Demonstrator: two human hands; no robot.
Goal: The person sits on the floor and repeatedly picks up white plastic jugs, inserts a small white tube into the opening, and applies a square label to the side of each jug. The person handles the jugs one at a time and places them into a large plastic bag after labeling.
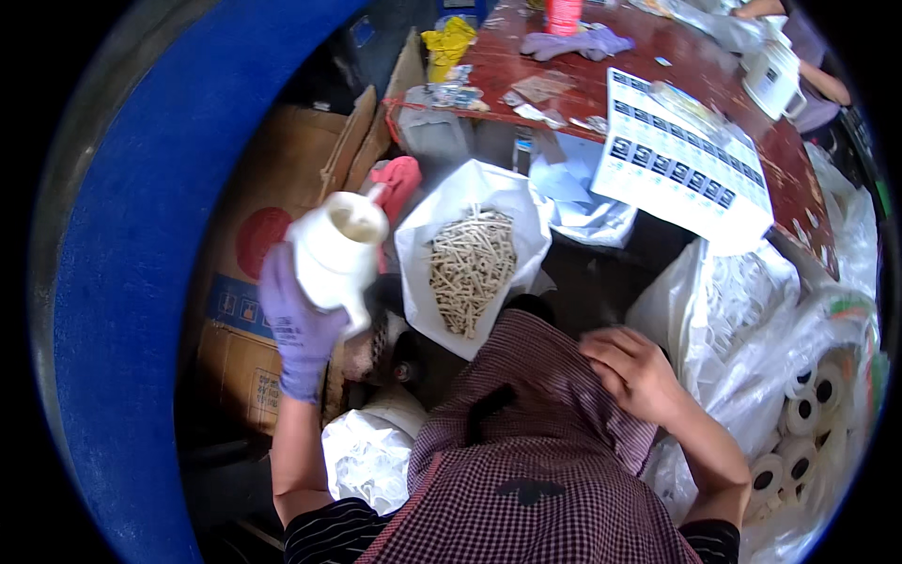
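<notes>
My left hand, in a purple glove, is closed around a white plastic jug. The jug is slightly tilted, its round open mouth showing at the top, and it is blurred by motion. Right of it stands an open white bag of thin off-white sticks or screw-like pieces. My right hand is bare and hovers over or rests on the checked apron near my knee. Its fingers are curled in; whatever lies between them, if anything, is hidden.
Ahead is a red worktable with a printed label sheet over its edge and a purple glove. Plastic bags with white rings and white cylindrical parts stand right. Another person holds a white jug. A blue drum curves along the left.
</notes>
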